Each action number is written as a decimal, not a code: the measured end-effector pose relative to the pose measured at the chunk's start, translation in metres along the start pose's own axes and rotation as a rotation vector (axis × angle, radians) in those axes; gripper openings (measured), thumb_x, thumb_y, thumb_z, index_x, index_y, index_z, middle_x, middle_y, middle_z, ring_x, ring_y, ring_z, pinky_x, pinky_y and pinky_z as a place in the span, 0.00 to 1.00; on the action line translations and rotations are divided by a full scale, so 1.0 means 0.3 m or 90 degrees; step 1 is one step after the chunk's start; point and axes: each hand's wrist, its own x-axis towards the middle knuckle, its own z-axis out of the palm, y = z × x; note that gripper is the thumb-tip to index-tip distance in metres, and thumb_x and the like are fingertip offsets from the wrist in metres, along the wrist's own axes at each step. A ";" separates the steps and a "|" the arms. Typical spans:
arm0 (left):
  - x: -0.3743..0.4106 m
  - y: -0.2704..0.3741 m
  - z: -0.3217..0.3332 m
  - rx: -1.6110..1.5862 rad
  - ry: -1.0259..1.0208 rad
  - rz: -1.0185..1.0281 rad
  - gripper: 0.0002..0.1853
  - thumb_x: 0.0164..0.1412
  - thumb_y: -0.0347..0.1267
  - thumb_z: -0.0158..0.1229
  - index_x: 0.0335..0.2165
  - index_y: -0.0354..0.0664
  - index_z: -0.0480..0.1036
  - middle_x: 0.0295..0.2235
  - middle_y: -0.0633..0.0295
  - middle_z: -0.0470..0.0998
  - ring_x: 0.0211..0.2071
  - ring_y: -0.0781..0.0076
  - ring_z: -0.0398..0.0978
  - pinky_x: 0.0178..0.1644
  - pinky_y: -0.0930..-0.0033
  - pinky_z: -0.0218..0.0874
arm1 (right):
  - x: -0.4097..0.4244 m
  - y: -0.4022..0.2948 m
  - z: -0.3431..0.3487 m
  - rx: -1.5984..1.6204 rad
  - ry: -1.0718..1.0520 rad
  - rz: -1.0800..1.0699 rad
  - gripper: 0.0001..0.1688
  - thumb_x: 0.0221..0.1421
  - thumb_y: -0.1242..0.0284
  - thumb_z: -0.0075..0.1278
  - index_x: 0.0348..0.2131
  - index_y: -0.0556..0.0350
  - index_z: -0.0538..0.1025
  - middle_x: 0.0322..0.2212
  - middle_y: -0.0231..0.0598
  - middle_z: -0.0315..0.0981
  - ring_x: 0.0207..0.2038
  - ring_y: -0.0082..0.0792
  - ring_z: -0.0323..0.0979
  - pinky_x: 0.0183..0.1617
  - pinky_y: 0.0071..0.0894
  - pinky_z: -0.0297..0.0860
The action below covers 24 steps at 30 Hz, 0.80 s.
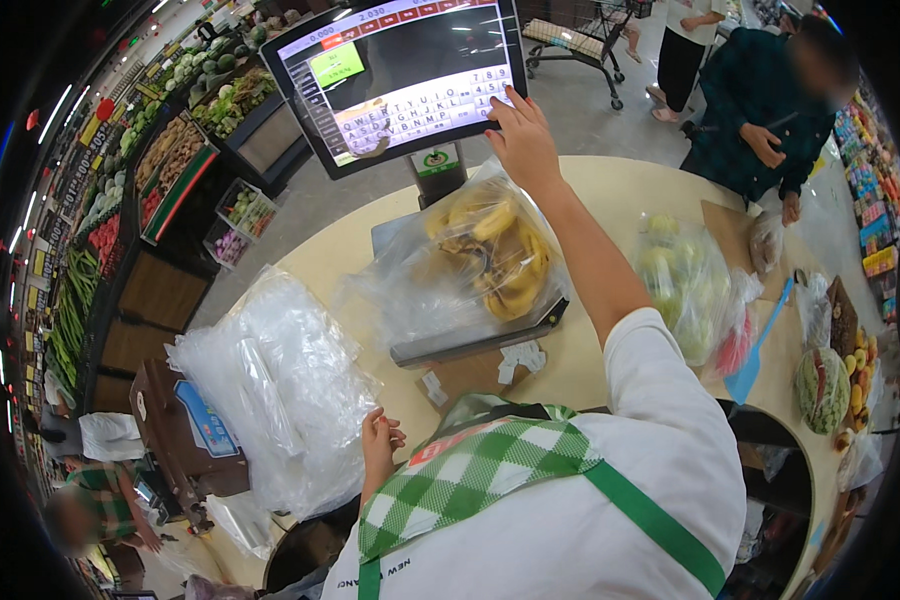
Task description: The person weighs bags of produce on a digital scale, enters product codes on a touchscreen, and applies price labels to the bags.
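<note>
My right hand (523, 142) reaches up to the touchscreen (412, 90) of a weighing scale, fingertips at the number keys on its right side. Below the screen, a clear plastic bag of bananas (521, 255) rests on the scale's platform (472, 341). My left hand (381, 439) hangs near the counter's inner edge with fingers loosely apart and holds nothing. Beside it spreads a thick stack of clear plastic bags (292, 405). Small white labels (521, 360) lie on a piece of cardboard just in front of the scale.
A bag of green fruit (667, 277), a blue plastic scoop (750, 367) and a cut watermelon (823, 390) sit on the curved counter (592, 180) to the right. Across it stands a person (765, 112) holding a small bag. Vegetable shelves (172, 157) line the left.
</note>
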 end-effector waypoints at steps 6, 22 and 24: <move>0.006 -0.035 -0.037 0.000 0.009 -0.013 0.18 0.68 0.37 0.46 0.52 0.40 0.60 0.32 0.60 0.72 0.25 0.76 0.71 0.26 0.76 0.64 | 0.045 -0.075 -0.011 0.006 -0.045 0.005 0.13 0.52 0.73 0.54 0.40 0.55 0.73 0.43 0.35 0.76 0.61 0.38 0.58 0.64 0.47 0.53; 0.030 0.119 0.087 0.014 0.036 0.210 0.14 0.63 0.27 0.50 0.47 0.34 0.67 0.31 0.62 0.73 0.27 0.80 0.70 0.29 0.78 0.62 | 0.340 -0.389 0.001 0.159 -0.011 -0.165 0.14 0.50 0.72 0.58 0.39 0.55 0.75 0.44 0.38 0.75 0.60 0.39 0.61 0.64 0.45 0.55; 0.049 0.199 0.144 0.216 0.121 0.382 0.16 0.58 0.26 0.57 0.45 0.33 0.70 0.35 0.57 0.76 0.35 0.70 0.73 0.41 0.71 0.65 | 0.211 -0.314 -0.077 0.209 0.005 -0.095 0.13 0.50 0.72 0.57 0.37 0.55 0.76 0.42 0.41 0.75 0.57 0.43 0.64 0.60 0.44 0.59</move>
